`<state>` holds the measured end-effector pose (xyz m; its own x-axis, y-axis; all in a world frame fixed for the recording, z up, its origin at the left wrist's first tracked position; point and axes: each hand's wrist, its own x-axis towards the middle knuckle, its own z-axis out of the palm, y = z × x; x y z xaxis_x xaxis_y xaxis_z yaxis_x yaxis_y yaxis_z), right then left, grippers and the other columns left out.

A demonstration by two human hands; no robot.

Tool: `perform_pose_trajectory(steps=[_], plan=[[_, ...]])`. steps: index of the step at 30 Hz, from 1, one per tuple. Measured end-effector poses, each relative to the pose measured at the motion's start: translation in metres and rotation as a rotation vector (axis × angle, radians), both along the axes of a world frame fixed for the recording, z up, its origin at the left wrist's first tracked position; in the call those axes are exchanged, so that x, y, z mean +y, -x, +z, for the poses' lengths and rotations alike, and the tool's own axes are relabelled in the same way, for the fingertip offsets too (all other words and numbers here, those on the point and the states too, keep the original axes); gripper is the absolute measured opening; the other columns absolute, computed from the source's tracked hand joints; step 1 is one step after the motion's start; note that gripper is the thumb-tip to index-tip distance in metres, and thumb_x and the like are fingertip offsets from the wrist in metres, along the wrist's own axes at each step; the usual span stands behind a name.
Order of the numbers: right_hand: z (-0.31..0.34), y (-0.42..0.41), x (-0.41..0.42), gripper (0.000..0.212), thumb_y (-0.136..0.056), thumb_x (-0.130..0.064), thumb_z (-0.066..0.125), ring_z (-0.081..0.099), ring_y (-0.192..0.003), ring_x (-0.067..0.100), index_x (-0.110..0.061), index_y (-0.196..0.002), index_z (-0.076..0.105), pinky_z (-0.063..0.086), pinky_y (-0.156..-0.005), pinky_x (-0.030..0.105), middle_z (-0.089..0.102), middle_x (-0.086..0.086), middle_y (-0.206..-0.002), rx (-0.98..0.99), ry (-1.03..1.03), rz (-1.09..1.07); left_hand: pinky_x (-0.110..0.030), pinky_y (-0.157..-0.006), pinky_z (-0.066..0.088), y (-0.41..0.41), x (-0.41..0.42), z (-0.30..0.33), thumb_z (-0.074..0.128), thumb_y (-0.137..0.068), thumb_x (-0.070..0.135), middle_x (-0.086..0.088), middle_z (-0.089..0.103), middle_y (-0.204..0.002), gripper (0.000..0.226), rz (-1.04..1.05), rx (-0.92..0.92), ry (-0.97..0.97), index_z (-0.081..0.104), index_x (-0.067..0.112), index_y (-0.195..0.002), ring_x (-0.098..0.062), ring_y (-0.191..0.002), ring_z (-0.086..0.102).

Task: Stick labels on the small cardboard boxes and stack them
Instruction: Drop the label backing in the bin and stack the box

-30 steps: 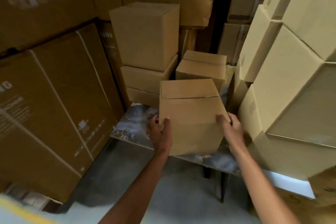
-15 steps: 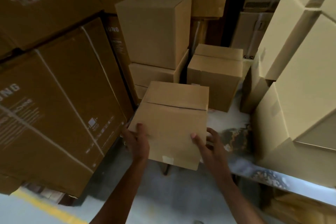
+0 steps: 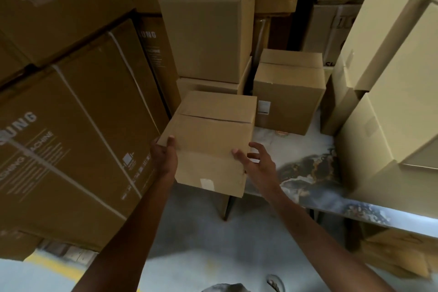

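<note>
Left hand (image 3: 164, 156) is gripping the small box's (image 3: 211, 142) near-left corner, right hand (image 3: 257, 161) is touching its right edge, fingers spread, holding it off the table (image 3: 315, 173) edge; labelled, stacking pending; another labelled box (image 3: 289, 92) is sitting at 1 o'clock.

- We see the held box (image 3: 213, 140) nearest, left of the table (image 3: 308, 173).
- The labelled box (image 3: 289, 95) sits farther right on the table.
- The stacked boxes (image 3: 208, 38) stand behind.

Mottled table (image 3: 308, 173) (metal-edged) bears labelled box (image 3: 289, 99), pale stack (image 3: 369, 149).
</note>
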<state>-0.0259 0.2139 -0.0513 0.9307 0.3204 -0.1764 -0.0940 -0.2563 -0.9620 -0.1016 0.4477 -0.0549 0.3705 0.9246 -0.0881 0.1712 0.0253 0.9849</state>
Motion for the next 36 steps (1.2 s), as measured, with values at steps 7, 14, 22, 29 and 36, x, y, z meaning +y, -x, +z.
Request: perform_pose_trajectory(steps=[7, 14, 22, 29, 36], plan=[[0.000, 0.002, 0.033, 0.069, -0.081, -0.065, 0.073, 0.066, -0.102, 0.017, -0.028, -0.135, 0.050, 0.061, -0.084, 0.034, 0.063, -0.001, -0.117, -0.023, 0.020, -0.029, -0.032, -0.082, 0.045, -0.008, 0.034, 0.006, 0.062, -0.101, 0.026, -0.013, 0.058, -0.126, 0.049, -0.034, 0.032, 0.011, 0.047, 0.002, -0.141, -0.027, -0.106, 0.058], [-0.004, -0.007, 0.056, 0.068, -0.075, -0.067, 0.079, 0.072, -0.094, 0.016, -0.029, -0.126, 0.054, 0.065, -0.076, 0.040, 0.070, 0.004, -0.114, -0.026, 0.002, -0.041, -0.036, -0.090, 0.047, -0.020, 0.054, 0.012, 0.062, -0.100, 0.028, -0.020, 0.057, -0.139, 0.052, -0.025, 0.063, -0.006, 0.046, 0.001, -0.142, -0.037, -0.124, 0.058], [-0.005, -0.011, 0.055, 0.062, -0.075, -0.066, 0.079, 0.068, -0.090, 0.008, -0.034, -0.120, 0.051, 0.064, -0.072, 0.033, 0.068, 0.000, -0.109, -0.024, -0.002, -0.018, -0.049, -0.102, 0.049, -0.030, 0.058, 0.008, 0.066, -0.093, 0.029, -0.016, 0.053, -0.142, 0.051, 0.057, 0.082, -0.089, 0.050, 0.016, -0.140, -0.037, -0.127, 0.054], [-0.017, -0.042, 0.029, 0.039, -0.091, -0.062, 0.064, 0.070, -0.097, 0.017, -0.029, -0.112, 0.061, 0.062, -0.088, 0.046, 0.070, 0.001, -0.109, 0.033, -0.067, 0.043, -0.044, -0.106, 0.025, -0.050, -0.054, 0.046, 0.059, -0.080, 0.034, -0.013, 0.040, -0.144, 0.051, 0.032, -0.022, -0.468, 0.053, 0.019, -0.128, -0.027, -0.132, 0.036], [-0.016, -0.115, -0.032, 0.031, -0.102, -0.051, 0.052, 0.068, -0.098, 0.024, -0.022, -0.103, 0.062, 0.062, -0.078, 0.037, 0.068, 0.006, -0.102, 0.006, -0.149, -0.105, -0.029, -0.103, 0.040, -0.115, -0.154, 0.048, 0.057, -0.096, 0.021, -0.001, 0.047, -0.134, 0.037, -0.481, -0.323, -0.693, 0.049, 0.016, -0.132, -0.010, -0.124, 0.047]])
